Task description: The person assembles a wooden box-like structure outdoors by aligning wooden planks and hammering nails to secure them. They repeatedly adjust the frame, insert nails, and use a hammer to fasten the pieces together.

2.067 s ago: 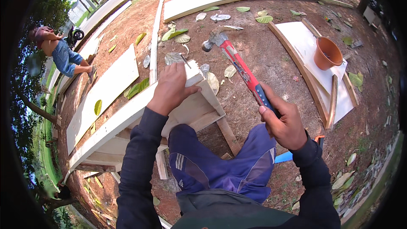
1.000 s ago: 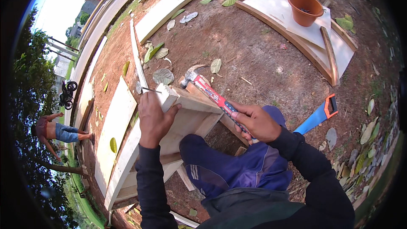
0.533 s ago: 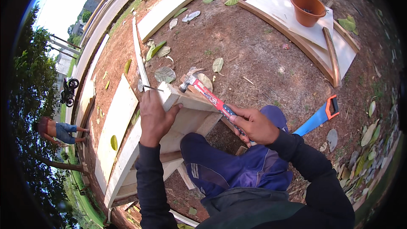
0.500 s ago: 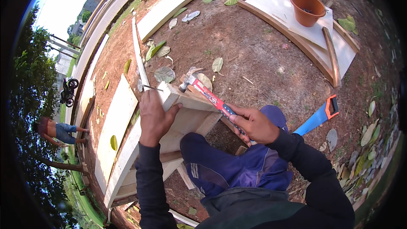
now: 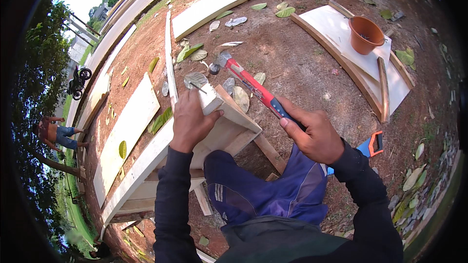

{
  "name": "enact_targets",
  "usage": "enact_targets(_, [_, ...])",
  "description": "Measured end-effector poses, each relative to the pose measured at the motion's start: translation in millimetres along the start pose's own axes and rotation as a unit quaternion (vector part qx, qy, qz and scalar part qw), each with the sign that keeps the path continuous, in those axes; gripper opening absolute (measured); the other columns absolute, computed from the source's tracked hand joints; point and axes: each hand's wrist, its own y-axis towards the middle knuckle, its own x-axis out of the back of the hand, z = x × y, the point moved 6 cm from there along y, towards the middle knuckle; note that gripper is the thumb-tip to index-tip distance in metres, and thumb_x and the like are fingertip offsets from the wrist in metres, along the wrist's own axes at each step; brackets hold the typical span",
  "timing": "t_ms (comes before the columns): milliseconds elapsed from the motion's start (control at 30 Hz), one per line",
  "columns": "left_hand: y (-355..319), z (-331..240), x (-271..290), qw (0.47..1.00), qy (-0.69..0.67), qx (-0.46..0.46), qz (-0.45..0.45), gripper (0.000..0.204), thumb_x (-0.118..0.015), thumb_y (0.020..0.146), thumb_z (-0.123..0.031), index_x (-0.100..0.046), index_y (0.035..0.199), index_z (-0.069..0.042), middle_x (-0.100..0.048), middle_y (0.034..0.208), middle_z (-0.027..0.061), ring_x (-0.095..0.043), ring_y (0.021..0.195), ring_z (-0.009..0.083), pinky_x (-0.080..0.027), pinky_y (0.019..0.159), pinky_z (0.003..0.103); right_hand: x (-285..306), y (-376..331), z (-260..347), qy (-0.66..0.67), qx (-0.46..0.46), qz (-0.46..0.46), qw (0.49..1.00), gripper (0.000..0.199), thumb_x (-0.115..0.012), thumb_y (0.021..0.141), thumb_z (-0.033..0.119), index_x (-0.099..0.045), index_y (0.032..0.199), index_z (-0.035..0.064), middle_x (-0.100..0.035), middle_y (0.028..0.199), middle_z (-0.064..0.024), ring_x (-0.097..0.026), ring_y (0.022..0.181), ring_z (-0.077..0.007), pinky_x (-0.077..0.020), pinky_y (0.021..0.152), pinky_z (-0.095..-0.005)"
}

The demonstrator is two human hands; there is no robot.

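Observation:
My right hand [image 5: 312, 134] grips the dark end of a red-handled hammer [image 5: 253, 86]; its steel head [image 5: 219, 61] is raised over the ground beyond the wood. My left hand [image 5: 191, 121] presses on a small pale wooden block [image 5: 210, 100] at the top of a pale wooden frame [image 5: 229, 126]. A nail [image 5: 197, 86] sticks out slantwise from the block's far side, just past my fingertips. My knee in blue trousers [image 5: 263, 190] rests against the frame.
A handsaw with a blue and orange handle [image 5: 371, 145] lies on the red dirt at the right. Long pale boards [image 5: 127, 126] lie to the left, a board with a terracotta pot [image 5: 365, 34] at the far right. Another person [image 5: 56, 134] stands far left.
The hammer has lifted away from the block, its head now farther out and higher. My left hand stays on the block by the nail. The view has tilted slightly.

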Motion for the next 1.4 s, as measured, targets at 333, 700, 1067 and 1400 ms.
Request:
enact_targets(333, [-8.3, 14.2, -3.9, 1.000, 0.006, 0.002, -0.008, 0.065, -0.086, 0.076, -0.041, -0.059, 0.115, 0.003, -0.063, 0.113, 0.0191, -0.061, 0.113, 0.0352, -0.048, 0.097, 0.046, 8.4, 48.4, 110.6, -0.243, 0.177, 0.091, 0.949, 0.049, -0.063, 0.098, 0.009, -0.055, 0.146, 0.0018, -0.067, 0.087, -0.0255, -0.067, 0.081, -0.0443, -0.0502, 0.072, -0.0501])
enact_targets(700, [-3.5, 2.5, -12.1, 0.998, -0.033, -0.011, -0.046, 0.068, -0.081, 0.072, -0.028, -0.054, 0.126, 0.004, -0.063, 0.112, 0.0201, -0.060, 0.113, 0.0355, -0.046, 0.095, 0.047, 2.0, 24.9, 110.1, -0.409, 0.225, 0.080, 0.881, 0.055, -0.065, 0.095, 0.003, -0.056, 0.149, 0.0099, -0.058, 0.074, -0.0190, -0.063, 0.065, -0.0361, -0.0465, 0.059, -0.0461])
enact_targets(1067, [0.2, 0.2, -15.8, 0.998, -0.024, -0.036, -0.039, 0.056, -0.080, 0.073, -0.030, -0.068, 0.119, -0.003, -0.062, 0.114, 0.0207, -0.057, 0.114, 0.0363, -0.044, 0.093, 0.048, -2.4, 20.6, 99.4, -0.475, 0.236, 0.080, 0.844, 0.060, -0.067, 0.093, 0.004, -0.054, 0.151, 0.0144, -0.059, 0.077, -0.0170, -0.064, 0.063, -0.0372, -0.0482, 0.056, -0.0480])
enact_targets(1400, [-4.0, 8.2, -18.7, 0.995, -0.030, -0.032, -0.090, 0.060, -0.079, 0.070, -0.027, -0.063, 0.122, -0.001, -0.061, 0.111, 0.0210, -0.058, 0.110, 0.0360, -0.045, 0.093, 0.047, -3.7, 26.0, 87.2, -0.502, 0.237, 0.067, 0.829, 0.062, -0.065, 0.092, 0.001, -0.054, 0.152, 0.0125, -0.059, 0.078, -0.0187, -0.063, 0.065, -0.0372, -0.0474, 0.057, -0.0483])
